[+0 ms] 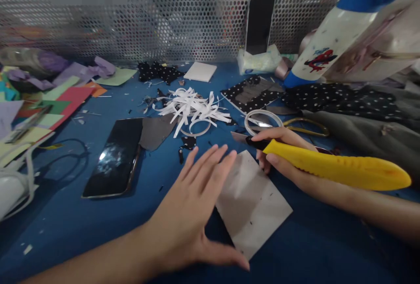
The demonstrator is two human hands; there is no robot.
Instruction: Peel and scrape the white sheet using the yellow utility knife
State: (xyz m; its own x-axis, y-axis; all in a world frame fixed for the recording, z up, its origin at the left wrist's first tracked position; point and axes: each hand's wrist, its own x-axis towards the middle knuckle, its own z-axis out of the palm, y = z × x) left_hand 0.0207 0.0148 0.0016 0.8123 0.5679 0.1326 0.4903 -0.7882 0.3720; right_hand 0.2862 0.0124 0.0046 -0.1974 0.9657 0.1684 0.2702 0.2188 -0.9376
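Observation:
My right hand [285, 148] grips a yellow utility knife [341, 168], its thumb and fingers near the black blade end. The bare blade points left, above the table. Below it lies a pale square card [257, 205], turned corner-up, with small dark scraps on it. My left hand [193, 201] is spread over the card's left side, fingers stretched and holding nothing; part of the card is hidden under it. A roll of tape [263, 112] and gold-handled scissors [308, 122] lie just beyond my right hand.
Beyond my hands sit white paper strips [193, 104] and dotted fabric on card [251, 93]. A black phone [114, 157] lies at left, near coloured papers [68, 104]. Another phone [260, 23] leans on a perforated metal panel [183, 17]. A bottle [334, 34] stands back right.

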